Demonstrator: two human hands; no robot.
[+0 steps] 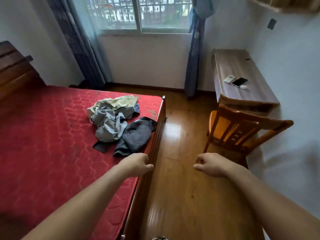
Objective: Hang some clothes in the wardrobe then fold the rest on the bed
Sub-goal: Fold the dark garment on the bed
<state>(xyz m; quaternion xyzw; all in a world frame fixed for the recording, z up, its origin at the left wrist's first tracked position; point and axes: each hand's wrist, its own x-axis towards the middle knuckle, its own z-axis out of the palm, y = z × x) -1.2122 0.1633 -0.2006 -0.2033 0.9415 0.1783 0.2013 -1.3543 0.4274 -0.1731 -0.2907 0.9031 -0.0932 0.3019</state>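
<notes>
The left grip [136,164] and right grip [209,164] are hanging out front, loosely curled, carrying nothing. Further on, the clothes [112,116] are lying crumpled in a soft heap, pale cottons and a dark zipped piece, on the quilted red bed [52,135] near its wooden edge. Folding is looking untouched.

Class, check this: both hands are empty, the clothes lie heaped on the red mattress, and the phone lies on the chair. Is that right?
No. The head view shows the phone lying on the wooden desk, not on the chair. The rest stands.
</notes>
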